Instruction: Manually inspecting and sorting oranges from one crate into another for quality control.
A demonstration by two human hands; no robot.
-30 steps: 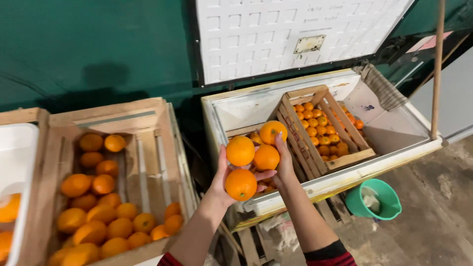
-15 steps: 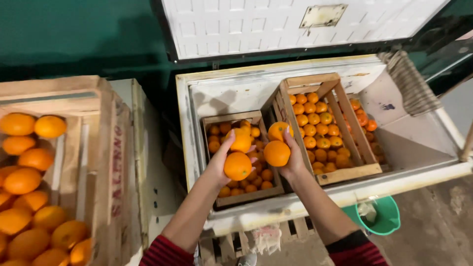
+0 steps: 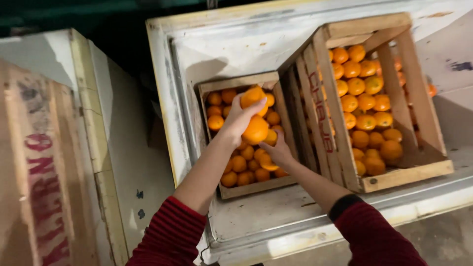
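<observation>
A second ago both hands carried a small pile of oranges high in front of the white chest, and half a second ago the pile was just above the small crate; now the hands are down inside it, so the fruit is arriving in this crate and the carrying is nearly finished. The left hand (image 3: pixel 236 120) has its fingers curled around two oranges (image 3: pixel 255 129), one at the fingertips and one under the palm; the right hand (image 3: pixel 278 152) lies lower, fingers half spread over the fruit in the crate, with one orange (image 3: pixel 268 161) under it, and I cannot tell if it grips that orange or only touches it. The small crate (image 3: pixel 236 83) stands in the white chest (image 3: pixel 162 74) and is partly filled with oranges; just beside it, touching, a larger crate (image 3: pixel 404 173) leans tilted and holds many more; at the left edge stands another wooden crate (image 3: pixel 34 162), its contents out of view.
</observation>
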